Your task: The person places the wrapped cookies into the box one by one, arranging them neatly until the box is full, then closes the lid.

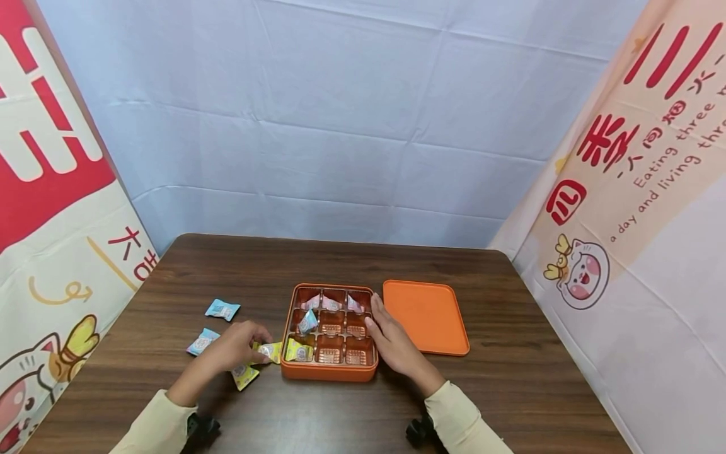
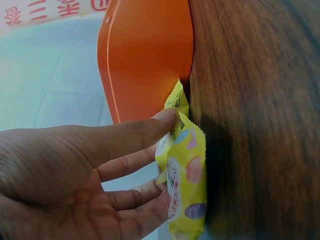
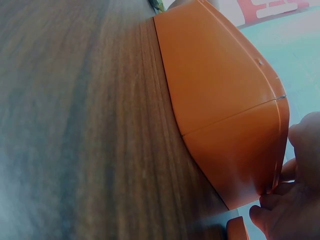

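An orange tin box [image 1: 329, 372] with a divided brown tray stands mid-table. Pink candy packets [image 1: 331, 304] lie in its back row, a blue packet [image 1: 308, 322] in the left middle compartment and a yellow packet [image 1: 299, 350] in the front left one. My left hand [image 1: 241, 347] pinches another yellow candy packet [image 2: 170, 107] between thumb and fingers, just left of the box. Closer to the left wrist camera is a further yellow packet [image 2: 187, 180], seen in the head view [image 1: 245, 377] below the hand. Along the box's right side rests my right hand [image 1: 394, 343], fingers extended.
Two blue candy packets [image 1: 222, 309] [image 1: 203, 341] lie on the dark wooden table [image 1: 493, 391] at the left. The flat orange lid [image 1: 425, 315] lies right of the box. A pale cloth [image 1: 340, 126] hangs behind the table, with printed cloths at both sides.
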Demonstrator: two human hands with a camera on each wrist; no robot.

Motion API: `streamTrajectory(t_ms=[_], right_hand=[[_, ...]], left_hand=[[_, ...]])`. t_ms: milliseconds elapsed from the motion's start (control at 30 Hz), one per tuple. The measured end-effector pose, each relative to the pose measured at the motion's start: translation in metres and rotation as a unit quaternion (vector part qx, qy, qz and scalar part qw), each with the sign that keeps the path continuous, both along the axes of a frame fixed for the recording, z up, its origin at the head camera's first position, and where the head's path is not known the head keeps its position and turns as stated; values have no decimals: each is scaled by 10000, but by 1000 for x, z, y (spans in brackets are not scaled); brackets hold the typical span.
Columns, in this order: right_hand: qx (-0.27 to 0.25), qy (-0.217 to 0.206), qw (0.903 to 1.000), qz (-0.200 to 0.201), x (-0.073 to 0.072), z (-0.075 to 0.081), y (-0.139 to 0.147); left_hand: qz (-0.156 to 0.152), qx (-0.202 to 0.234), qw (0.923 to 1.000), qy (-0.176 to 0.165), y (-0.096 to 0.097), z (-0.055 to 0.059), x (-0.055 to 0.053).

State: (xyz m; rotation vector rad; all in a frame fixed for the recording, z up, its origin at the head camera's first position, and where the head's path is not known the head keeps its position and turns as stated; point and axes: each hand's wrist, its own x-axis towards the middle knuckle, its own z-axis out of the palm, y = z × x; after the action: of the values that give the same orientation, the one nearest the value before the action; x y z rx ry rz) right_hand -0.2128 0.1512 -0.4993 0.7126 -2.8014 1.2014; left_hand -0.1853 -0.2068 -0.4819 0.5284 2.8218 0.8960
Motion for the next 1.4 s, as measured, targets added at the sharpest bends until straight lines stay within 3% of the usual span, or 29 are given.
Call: streamTrajectory(t_ms=[233, 800, 1033, 1400], right_hand=[[24, 30, 10000, -14, 0, -1, 0], [5, -34, 10000, 0, -1, 1, 0], [-26, -40, 10000, -20, 1, 0, 0], [-8, -49, 10000, 6, -1, 0, 0]], left_hand=[[176, 7, 9997, -189, 0, -1, 0], [-51, 587, 9981, 153, -4, -2, 2], [370, 676, 9970, 118, -5, 1, 3], [665, 1113, 9914, 155, -8, 2, -1]])
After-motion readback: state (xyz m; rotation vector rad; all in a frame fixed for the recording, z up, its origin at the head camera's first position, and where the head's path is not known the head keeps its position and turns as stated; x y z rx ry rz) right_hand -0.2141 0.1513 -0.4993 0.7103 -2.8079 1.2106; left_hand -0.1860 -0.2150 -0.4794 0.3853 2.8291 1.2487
